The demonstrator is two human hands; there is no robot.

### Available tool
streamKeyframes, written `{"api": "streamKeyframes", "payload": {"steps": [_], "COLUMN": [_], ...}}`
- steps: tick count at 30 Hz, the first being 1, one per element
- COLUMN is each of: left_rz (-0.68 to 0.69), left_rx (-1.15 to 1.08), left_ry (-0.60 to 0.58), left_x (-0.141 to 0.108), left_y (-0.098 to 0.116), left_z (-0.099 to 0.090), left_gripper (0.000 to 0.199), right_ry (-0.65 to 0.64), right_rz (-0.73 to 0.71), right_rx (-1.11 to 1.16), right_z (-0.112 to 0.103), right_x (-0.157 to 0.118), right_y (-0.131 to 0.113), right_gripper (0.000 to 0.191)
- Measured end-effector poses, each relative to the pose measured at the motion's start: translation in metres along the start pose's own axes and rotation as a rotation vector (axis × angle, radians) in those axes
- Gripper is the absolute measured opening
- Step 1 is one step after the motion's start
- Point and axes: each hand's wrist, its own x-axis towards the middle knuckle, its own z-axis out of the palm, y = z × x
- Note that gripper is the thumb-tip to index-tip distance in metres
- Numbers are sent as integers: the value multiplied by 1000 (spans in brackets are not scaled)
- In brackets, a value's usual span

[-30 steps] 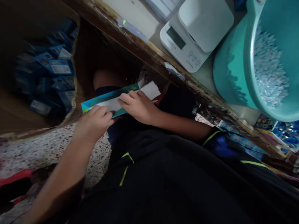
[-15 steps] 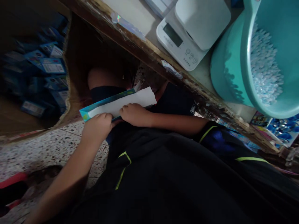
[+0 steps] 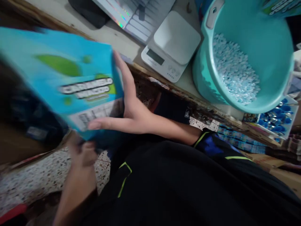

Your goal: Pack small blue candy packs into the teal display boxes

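Observation:
A blue carton (image 3: 54, 75) with green leaf shapes, bold lettering and a pale panel fills the left of the head view, slightly blurred by motion. My right hand (image 3: 134, 110) grips its right-hand side, the thumb across the printed panel and the fingers along the edge. Below it, my left hand (image 3: 84, 153) is curled against the carton's lower edge; blur and the carton hide its fingertips.
On the worktable stand a white digital scale (image 3: 172, 45) and a turquoise bucket (image 3: 202, 72) of small wrapped pieces. A box of shiny blue items (image 3: 274, 119) is right of the bucket. A brown cardboard box (image 3: 11, 147) with blue packets stands left. The worn table edge (image 3: 188, 97) runs diagonally.
The carton was lying flat and folded low at my lap under both hands. Now it is raised, opened out and nearer the camera. My right hand has moved onto its side, my left beneath.

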Motion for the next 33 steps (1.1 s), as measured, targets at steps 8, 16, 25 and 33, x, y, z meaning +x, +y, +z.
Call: {"api": "streamKeyframes", "payload": {"steps": [8,16,25,33], "left_rz": [704,428,394,400], "left_rx": [-121,-182,-255,-533], "left_ry": [304,277,289,210], "left_x": [60,69,50,56], "left_y": [19,15,30,32], "left_z": [55,66,73,61], "left_gripper": [96,70,51,76], "right_ry": [-170,-151,-33,-135], "right_rz": [-52,25,229,234], "right_rx": [50,61,61,609], "right_z": [27,32,52,52], "right_x": [-7,-19,-25,-17], "right_y": [23,20,22,27], "right_gripper": [71,43,45,48]}}
